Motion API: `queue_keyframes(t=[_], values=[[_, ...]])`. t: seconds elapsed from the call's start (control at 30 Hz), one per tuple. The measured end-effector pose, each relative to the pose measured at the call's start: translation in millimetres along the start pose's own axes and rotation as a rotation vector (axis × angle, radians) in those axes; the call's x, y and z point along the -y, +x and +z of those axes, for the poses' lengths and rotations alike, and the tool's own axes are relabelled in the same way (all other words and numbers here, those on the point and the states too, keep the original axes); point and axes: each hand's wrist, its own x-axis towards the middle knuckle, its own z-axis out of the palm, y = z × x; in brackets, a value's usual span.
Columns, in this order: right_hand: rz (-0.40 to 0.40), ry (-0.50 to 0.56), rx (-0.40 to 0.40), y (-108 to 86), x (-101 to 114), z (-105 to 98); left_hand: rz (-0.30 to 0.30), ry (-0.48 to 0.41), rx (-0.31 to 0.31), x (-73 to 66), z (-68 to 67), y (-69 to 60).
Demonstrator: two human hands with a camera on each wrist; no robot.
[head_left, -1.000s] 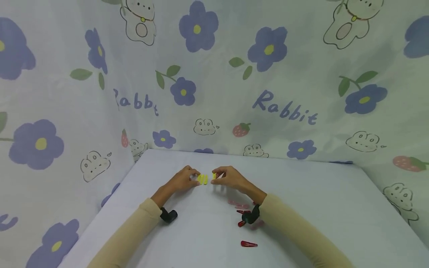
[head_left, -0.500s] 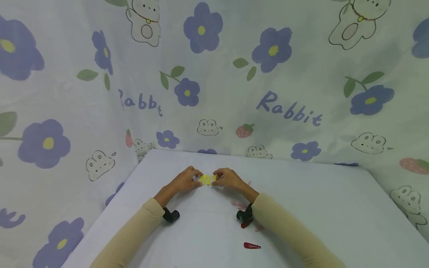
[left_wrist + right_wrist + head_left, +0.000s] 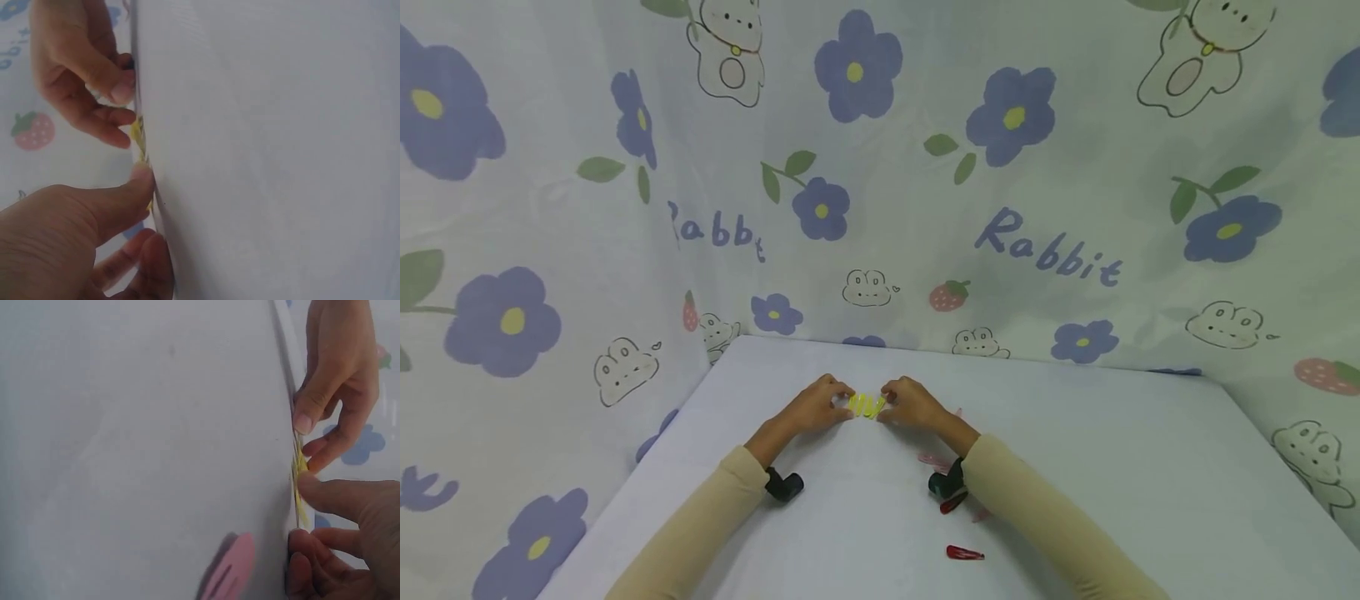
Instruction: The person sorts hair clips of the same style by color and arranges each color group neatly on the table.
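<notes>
Several yellow snap hair clips [image 3: 867, 406] lie side by side in a short row near the back of the white table. My left hand [image 3: 820, 406] has thumb and forefinger at the two ends of the leftmost clip. At the row's right end, my right hand [image 3: 915, 406] pinches another yellow clip [image 3: 878, 407], which slants against its neighbour. In the left wrist view, the left thumb [image 3: 134, 194] covers part of the yellow clips [image 3: 139, 134]. The right wrist view shows the clips [image 3: 300, 462] nearly edge-on between both hands.
Pink hair clips [image 3: 932, 459] lie partly under the right forearm, one seen closely as a pink clip [image 3: 231, 569] in the right wrist view. Dark red clips [image 3: 964, 553] lie nearer the front. A printed cloth [image 3: 880, 208] stands behind the white table [image 3: 1112, 467].
My right hand has brought its yellow clip leftward up to the row, closing the gap, and the clip now slants. The left hand stays by the row. The head view has shifted slightly.
</notes>
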Motion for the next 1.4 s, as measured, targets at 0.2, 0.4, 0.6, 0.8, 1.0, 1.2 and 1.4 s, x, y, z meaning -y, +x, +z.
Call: queue_keyframes(t=[0.2,0.4,0.6,0.8,1.0,1.2,1.4], values=[[-0.005,-0.04,-0.068,0.0,1,9,0.07,0.0,-0.02,1.4,-1.9,-2.5],[-0.003,-0.084,-0.098,-4.6,8,16,0.052,0.003,-0.017,3.2,0.1,-3.8],[0.004,-0.131,-0.112,-6.5,14,17,0.035,-0.006,-0.025,2.2,1.5,-4.8],[0.02,-0.145,-0.096,-3.7,10,15,0.037,-0.002,-0.024,1.2,2.3,-3.1],[0.015,-0.123,-0.069,-1.9,9,10,0.028,0.007,-0.021,0.3,2.1,-2.3],[-0.009,-0.129,-0.06,-0.4,8,6,0.042,-0.002,-0.032,-0.9,0.3,-2.4],[-0.006,-0.131,-0.043,-0.8,9,6,0.029,-0.002,-0.029,-0.7,0.0,-2.8]])
